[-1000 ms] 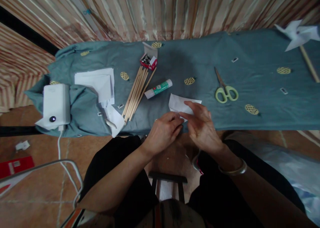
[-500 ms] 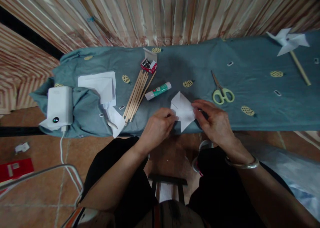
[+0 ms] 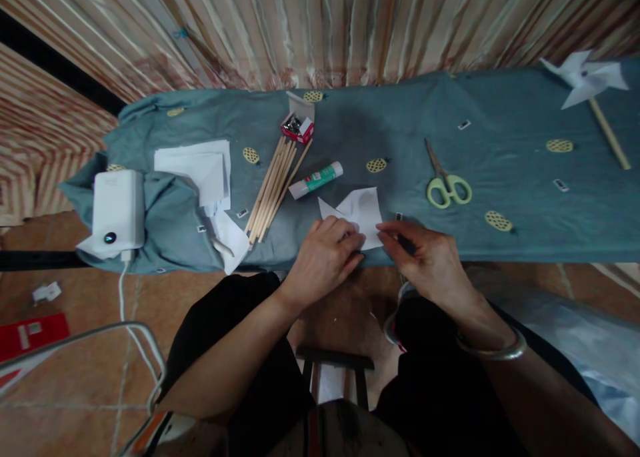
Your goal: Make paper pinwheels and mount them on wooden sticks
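Observation:
A white paper pinwheel shape (image 3: 367, 210) with cut, partly folded points lies at the front edge of the cloth-covered table. My left hand (image 3: 327, 251) is closed on its left lower side, fingers pressed over the middle and covering part of it. At the right edge, my right hand (image 3: 423, 250) pinches a corner of the paper between thumb and forefinger. Just behind the paper rests a green and white glue stick (image 3: 316, 181). Green-handled scissors (image 3: 447, 183) lie farther right, blades pointing away.
Several wooden sticks (image 3: 271, 193) lie left of the glue stick, below an open red box (image 3: 299, 129) of small metal pieces. White paper sheets (image 3: 193, 170) and a white power bank (image 3: 118, 207) with a cable are at left. A pinwheel on a stick (image 3: 585, 77) lies far right.
The paper has been turned between my hands, so its points face differently. My left hand has shifted right and over its middle; a folded point now shows at the left.

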`<state>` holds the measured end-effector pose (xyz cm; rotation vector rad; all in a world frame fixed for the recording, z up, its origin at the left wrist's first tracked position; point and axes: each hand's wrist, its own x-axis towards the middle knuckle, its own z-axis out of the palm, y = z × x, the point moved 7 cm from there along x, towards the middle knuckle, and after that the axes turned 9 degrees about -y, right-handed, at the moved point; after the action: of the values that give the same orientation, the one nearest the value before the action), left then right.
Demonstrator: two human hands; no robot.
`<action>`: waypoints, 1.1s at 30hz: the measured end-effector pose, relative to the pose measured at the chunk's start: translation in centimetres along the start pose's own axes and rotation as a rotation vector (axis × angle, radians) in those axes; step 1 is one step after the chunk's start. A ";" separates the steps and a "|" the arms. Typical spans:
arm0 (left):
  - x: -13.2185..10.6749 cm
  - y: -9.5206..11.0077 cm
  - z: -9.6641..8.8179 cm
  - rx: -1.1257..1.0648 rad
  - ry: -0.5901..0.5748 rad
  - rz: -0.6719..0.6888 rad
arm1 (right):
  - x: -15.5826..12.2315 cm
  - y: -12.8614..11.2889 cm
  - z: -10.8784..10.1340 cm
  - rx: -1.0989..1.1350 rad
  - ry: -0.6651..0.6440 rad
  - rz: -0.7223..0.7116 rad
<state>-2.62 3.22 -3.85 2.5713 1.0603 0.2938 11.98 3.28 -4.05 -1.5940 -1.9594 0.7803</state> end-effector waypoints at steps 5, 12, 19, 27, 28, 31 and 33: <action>-0.3 0.0 0.2 0.020 0.014 0.029 | 0.0 -0.1 -0.5 0.008 0.002 0.017; -0.7 -0.4 0.3 -0.075 0.037 -0.029 | 0.1 0.5 -0.9 0.055 0.005 0.063; -1.1 -1.2 -0.1 -0.439 0.113 -0.100 | 0.3 -0.2 0.7 0.206 -0.135 -0.126; -1.2 -1.4 0.1 -0.450 0.115 -0.151 | 1.1 0.1 1.9 0.223 -0.079 -0.103; -1.3 -1.4 0.1 -0.440 0.118 -0.159 | 1.2 0.0 2.0 0.210 -0.064 -0.105; -1.4 -1.2 0.2 -0.403 0.111 -0.142 | 1.3 -0.3 2.1 0.169 -0.026 -0.131; -1.5 -1.1 0.3 -0.378 0.110 -0.102 | 1.4 -0.4 2.2 0.146 -0.015 -0.137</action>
<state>-4.24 2.80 -4.60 2.1795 1.0538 0.5578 9.95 4.30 -5.30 -1.3576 -1.9509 0.8606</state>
